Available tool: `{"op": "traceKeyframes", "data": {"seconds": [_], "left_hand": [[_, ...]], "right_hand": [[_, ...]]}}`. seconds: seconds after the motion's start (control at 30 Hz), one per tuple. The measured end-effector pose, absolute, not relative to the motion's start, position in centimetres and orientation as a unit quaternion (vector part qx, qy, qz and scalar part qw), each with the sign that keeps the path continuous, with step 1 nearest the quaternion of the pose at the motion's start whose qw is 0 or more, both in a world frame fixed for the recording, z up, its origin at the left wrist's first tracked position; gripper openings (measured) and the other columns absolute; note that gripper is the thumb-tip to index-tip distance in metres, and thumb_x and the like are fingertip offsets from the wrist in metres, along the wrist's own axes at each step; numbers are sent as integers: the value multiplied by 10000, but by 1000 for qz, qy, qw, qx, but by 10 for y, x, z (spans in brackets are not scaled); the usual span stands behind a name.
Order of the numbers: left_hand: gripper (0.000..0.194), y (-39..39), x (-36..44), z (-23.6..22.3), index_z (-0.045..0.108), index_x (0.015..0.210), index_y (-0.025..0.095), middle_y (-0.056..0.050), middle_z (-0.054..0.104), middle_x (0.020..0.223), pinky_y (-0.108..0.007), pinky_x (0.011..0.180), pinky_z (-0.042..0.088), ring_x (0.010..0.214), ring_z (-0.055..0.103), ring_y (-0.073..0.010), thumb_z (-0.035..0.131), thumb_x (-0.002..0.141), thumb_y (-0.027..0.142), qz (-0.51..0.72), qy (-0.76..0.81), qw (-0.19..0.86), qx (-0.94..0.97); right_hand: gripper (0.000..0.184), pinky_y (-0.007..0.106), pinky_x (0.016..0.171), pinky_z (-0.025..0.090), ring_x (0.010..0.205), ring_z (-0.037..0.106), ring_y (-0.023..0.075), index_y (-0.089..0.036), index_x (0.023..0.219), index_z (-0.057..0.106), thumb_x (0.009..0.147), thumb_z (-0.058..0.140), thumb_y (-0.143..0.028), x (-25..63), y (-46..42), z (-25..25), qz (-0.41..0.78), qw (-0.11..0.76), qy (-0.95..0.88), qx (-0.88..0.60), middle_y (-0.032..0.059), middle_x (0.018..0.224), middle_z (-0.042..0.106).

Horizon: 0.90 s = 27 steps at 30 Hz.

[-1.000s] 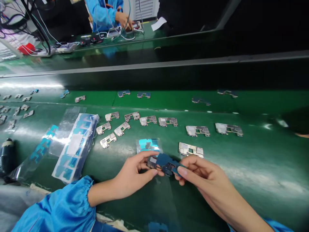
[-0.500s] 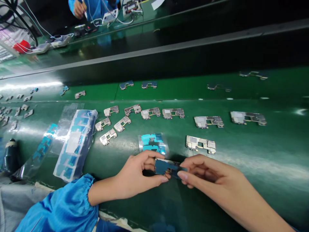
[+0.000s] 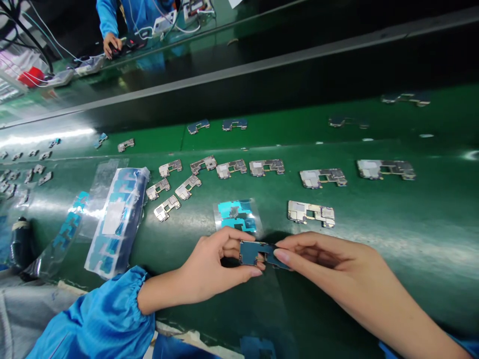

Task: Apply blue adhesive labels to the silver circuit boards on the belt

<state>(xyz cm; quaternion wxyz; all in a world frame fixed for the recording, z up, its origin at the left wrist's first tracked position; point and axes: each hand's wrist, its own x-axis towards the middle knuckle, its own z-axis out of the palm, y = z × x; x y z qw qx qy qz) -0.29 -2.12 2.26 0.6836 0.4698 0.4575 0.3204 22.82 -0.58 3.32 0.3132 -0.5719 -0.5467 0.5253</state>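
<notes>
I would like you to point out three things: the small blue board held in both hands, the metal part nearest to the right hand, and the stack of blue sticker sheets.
blue board (image 3: 251, 251): head view, its blue face.
metal part (image 3: 310, 213): head view, its middle.
sticker sheets (image 3: 116, 219): head view, top sheet.

We count two own hands, left (image 3: 209, 271) and right (image 3: 329, 264), pinching one blue board (image 3: 258, 252) between them; one co-worker's hand (image 3: 111, 44) far back; ten silver boards in near cluster, first (image 3: 310, 213); four blue boards on far strip, first (image 3: 198, 126); one small film sheet (image 3: 237, 216); one black bottle (image 3: 20, 244); far-left small boards too blurred to count.
</notes>
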Motion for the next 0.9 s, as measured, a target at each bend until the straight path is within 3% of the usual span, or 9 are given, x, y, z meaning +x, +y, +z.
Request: {"op": "traceKeyframes", "data": {"seconds": [0.9], "left_hand": [[431, -21, -4, 22, 625, 1134, 197, -89, 864, 990, -441, 994, 668, 962, 860, -261, 915, 816, 213, 330, 451, 682, 472]], "right_hand": [[272, 233, 496, 614, 571, 766, 210, -314, 715, 856, 751, 882, -583, 227, -2, 30, 548, 329, -524, -564, 42, 695, 825]]}}
